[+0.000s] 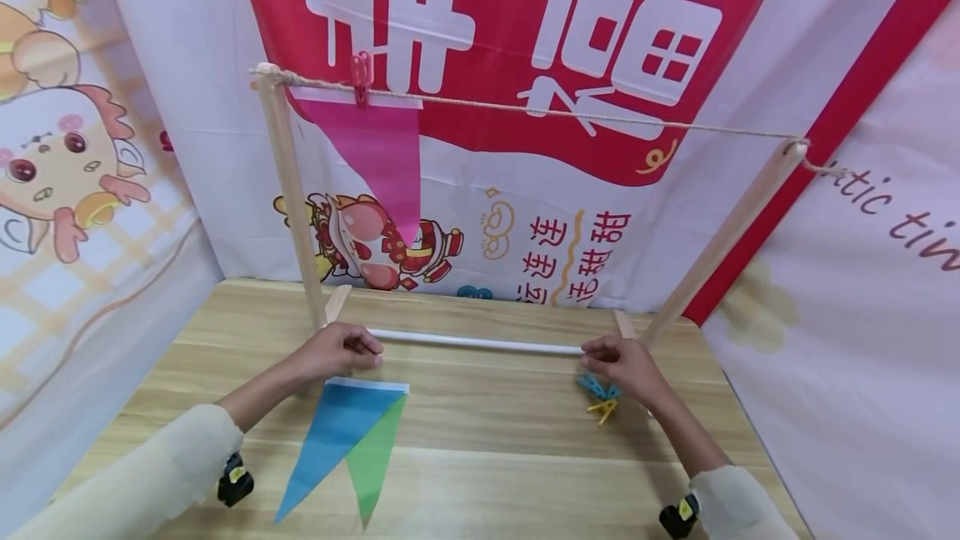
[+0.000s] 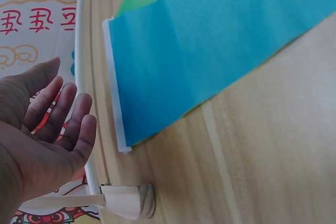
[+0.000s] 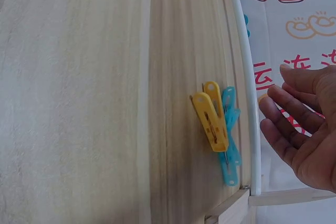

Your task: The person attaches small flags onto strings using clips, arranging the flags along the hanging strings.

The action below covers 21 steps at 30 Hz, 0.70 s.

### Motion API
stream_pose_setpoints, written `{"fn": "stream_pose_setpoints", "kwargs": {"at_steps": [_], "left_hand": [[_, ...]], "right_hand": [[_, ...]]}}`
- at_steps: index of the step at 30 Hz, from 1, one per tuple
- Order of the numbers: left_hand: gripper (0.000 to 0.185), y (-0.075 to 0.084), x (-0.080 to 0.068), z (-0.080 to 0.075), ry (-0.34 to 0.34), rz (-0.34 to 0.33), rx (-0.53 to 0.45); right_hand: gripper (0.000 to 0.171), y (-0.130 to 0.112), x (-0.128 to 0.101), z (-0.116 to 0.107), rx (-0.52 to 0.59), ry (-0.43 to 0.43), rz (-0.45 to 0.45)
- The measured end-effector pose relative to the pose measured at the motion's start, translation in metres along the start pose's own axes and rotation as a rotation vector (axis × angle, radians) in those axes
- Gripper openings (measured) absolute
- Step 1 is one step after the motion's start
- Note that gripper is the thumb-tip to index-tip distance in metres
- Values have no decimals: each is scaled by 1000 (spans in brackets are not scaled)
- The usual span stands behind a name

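A printed backdrop (image 1: pixel 675 215) of red, white and cartoon figures hangs beyond both hands. Below them lies a wooden table (image 1: pixel 480 473). On it stands a wooden frame with 2 upright posts (image 1: pixel 288 190), 1 rising just past each hand, and a rope (image 1: pixel 570 113) stretched between their tops. Above the left hand, a pink pennant (image 1: pixel 378 161) hangs from the rope under a red peg (image 1: pixel 362 77), so it falls point down. A white rod (image 1: pixel 476 343) runs along the frame's foot from one hand to the other.

The left hand (image 1: pixel 341 350) rests at the rod's left end, fingers relaxed and gently spread, holding nothing. Just toward the person from it lie a blue pennant (image 1: pixel 333 432) and, partly under it, a green pennant (image 1: pixel 375 457), both flat on the table with points toward the person, probably laid ready for hanging.

The right hand (image 1: pixel 622 365) sits at the rod's right end, fingers loose and empty. Just beside it lie 2 pegs touching each other: a yellow peg (image 3: pixel 211 121) on top of a blue peg (image 3: pixel 230 137), close within reach.
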<state>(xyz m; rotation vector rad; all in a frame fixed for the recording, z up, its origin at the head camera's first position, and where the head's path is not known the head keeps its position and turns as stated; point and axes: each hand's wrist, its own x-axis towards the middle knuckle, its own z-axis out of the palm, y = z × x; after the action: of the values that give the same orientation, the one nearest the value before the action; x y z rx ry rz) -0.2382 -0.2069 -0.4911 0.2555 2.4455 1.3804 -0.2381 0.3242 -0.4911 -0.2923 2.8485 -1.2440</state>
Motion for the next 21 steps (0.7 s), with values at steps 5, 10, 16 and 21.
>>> {"fn": "stream_pose_setpoints", "kwargs": {"at_steps": [5,10,16,21], "left_hand": [[22,-8,0,1,-29,28,20],[19,-16,2,1,-36,63,42],[18,-23,3,1,-58,54,57],[23,-23,1,5,-56,22,111]], "right_hand": [[22,6,-2,-1,-24,-25,0],[27,8,-3,-2,-44,-38,-5],[31,11,-3,-2,-60,-51,-4],[35,13,-2,0,-87,-83,-7]]}}
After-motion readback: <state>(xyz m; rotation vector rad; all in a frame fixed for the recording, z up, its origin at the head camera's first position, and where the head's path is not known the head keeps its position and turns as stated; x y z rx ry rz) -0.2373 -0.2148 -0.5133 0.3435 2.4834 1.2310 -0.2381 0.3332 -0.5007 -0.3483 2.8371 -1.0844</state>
